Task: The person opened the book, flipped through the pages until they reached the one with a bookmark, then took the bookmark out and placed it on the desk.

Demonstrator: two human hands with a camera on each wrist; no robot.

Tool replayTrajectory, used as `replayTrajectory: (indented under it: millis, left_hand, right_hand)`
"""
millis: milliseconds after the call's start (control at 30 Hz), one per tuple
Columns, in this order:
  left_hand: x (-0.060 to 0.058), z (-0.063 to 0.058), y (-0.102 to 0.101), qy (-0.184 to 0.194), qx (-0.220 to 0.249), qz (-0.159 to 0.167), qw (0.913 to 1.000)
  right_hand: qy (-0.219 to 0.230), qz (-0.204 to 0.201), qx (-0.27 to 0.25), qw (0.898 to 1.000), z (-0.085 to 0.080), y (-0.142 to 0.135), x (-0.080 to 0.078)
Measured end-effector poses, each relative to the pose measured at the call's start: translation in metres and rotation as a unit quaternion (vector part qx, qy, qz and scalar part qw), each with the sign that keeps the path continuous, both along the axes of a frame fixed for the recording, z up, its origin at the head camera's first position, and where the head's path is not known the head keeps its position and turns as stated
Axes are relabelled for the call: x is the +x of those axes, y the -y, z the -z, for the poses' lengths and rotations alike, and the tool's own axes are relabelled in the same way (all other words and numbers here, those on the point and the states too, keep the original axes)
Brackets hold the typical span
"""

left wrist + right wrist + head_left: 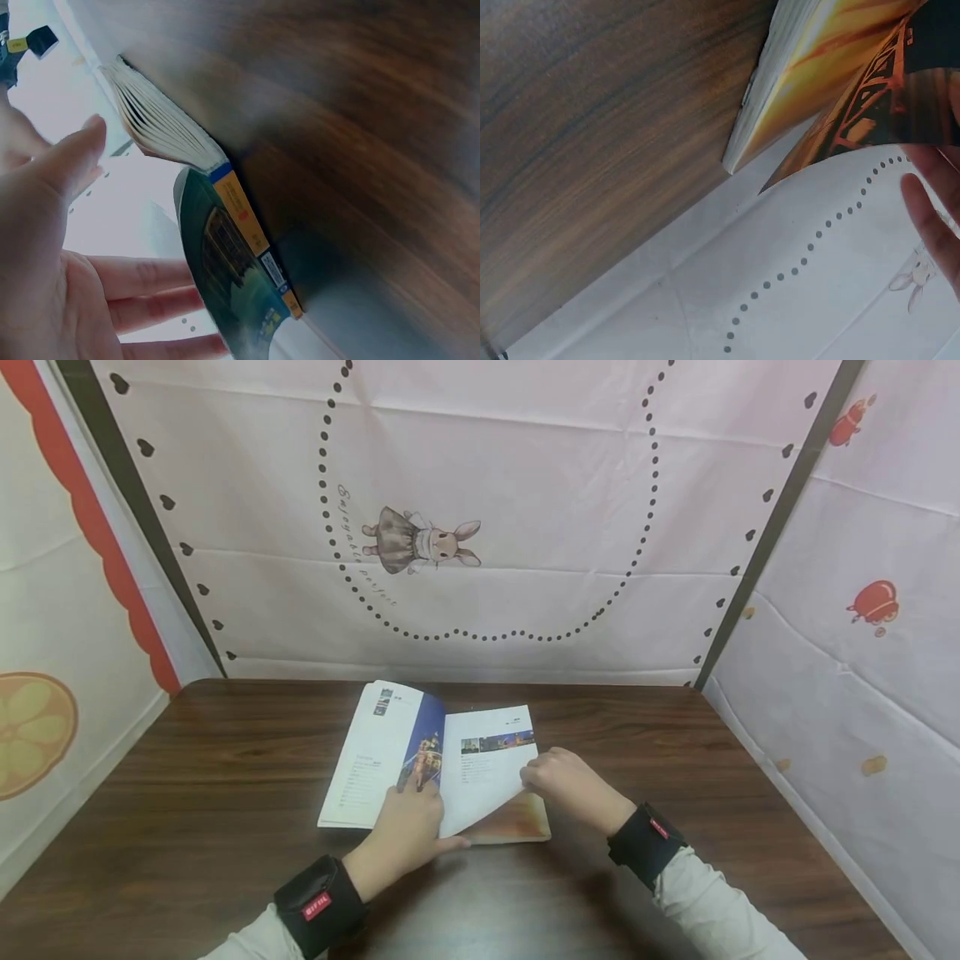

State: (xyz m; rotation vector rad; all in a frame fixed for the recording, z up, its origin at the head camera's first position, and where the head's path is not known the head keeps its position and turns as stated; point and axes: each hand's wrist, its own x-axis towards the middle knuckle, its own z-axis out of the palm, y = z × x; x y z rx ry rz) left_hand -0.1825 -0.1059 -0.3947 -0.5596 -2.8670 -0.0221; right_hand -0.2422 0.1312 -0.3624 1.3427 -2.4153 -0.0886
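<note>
An open book [360,752] lies on the table, with printed text and photos on both sides. My left hand [408,827] rests low over the middle of the book, its fingers extended across the inner margin. At the right, my right hand [573,781] pinches the outer edge of a page [483,789]. This page is partly lifted and bowed, baring an orange-brown picture page [517,821] beneath. Viewed from the left wrist, the thick spine [240,206] is orange and blue, beside a green cover [225,255]. The right wrist view shows the lifted page's dark orange underside [870,112].
The dark wood-grain table [225,777] extends around the book on all sides. Behind it hangs a pale cloth [525,527] with a rabbit print and dotted line. More printed cloth [840,610] closes off the sides. Each wrist wears a black band [322,906].
</note>
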Motion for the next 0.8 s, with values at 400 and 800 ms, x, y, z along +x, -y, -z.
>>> replayTrajectory:
  millis: [400, 800]
  left_hand:
    - [-0.002, -0.003, -0.007, 0.000, 0.007, -0.012, 0.9999]
    - [-0.002, -0.005, -0.006, -0.047, 0.062, -0.009, 0.9969]
  right_hand:
    - [-0.061, -0.041, -0.097, 0.993, -0.010, 0.002, 0.002]
    - [-0.061, -0.016, -0.167, 0.984, -0.009, 0.002, -0.001]
